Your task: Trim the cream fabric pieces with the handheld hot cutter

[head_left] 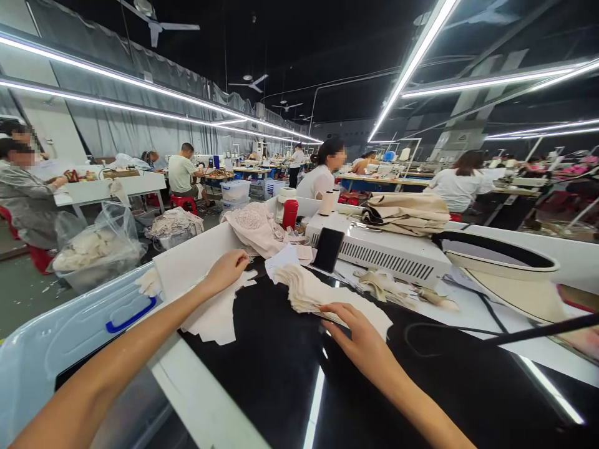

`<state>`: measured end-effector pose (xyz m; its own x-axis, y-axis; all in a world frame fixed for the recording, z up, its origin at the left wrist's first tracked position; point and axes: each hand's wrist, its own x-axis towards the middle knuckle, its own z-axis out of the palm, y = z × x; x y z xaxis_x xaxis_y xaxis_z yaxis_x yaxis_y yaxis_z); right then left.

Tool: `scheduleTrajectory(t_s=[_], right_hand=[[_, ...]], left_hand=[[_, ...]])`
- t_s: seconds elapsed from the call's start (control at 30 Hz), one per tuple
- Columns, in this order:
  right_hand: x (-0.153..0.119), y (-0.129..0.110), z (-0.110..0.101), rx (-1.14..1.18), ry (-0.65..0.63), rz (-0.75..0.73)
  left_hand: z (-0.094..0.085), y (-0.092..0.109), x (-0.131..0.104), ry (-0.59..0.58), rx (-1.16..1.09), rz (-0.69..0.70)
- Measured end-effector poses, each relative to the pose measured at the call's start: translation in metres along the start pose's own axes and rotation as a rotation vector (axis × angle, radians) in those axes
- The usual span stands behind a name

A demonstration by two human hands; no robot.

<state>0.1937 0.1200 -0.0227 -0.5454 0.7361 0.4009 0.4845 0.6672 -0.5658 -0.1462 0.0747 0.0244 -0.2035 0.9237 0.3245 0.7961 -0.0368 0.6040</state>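
My left hand (229, 269) is closed, fingers curled together above flat cream fabric pieces (216, 321) at the left side of the black tabletop (276, 374). Whatever its fingertips may hold is too small to make out. Stretched out from the lower right, my right hand (360, 340) has its thumb and fingers apart, with the fingertips at the near edge of a layered stack of cream fabric pieces (304, 288). A white paper slip (282, 260) lies at the far end of that stack.
Behind the stack are a dark phone (329, 249), a white vented box (379, 246), a red bottle (290, 214) and bunched cream cloth (253, 227). A cream visor hat (505, 268) sits at right. A pale-blue bin (88, 315) adjoins the table's left edge. People work at tables beyond.
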Motion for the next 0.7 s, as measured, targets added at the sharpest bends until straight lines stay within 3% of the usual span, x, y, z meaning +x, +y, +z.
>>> scheduleTrajectory(t_s=[0.13,0.27,0.47,0.7], right_hand=[[-0.007,-0.024,0.010,0.068,-0.055,-0.002],[-0.012,-0.044,0.016,0.113,-0.120,0.042],[-0.024,-0.062,0.021,0.147,-0.207,0.021],[-0.039,-0.082,0.022,0.197,-0.308,0.043]], left_hand=[[-0.019,-0.037,-0.023,0.021,0.119,-0.157],[-0.016,-0.056,-0.040,0.014,0.185,-0.259],[-0.010,-0.064,-0.041,0.010,0.153,-0.291],[-0.019,-0.058,-0.046,0.095,0.010,-0.223]])
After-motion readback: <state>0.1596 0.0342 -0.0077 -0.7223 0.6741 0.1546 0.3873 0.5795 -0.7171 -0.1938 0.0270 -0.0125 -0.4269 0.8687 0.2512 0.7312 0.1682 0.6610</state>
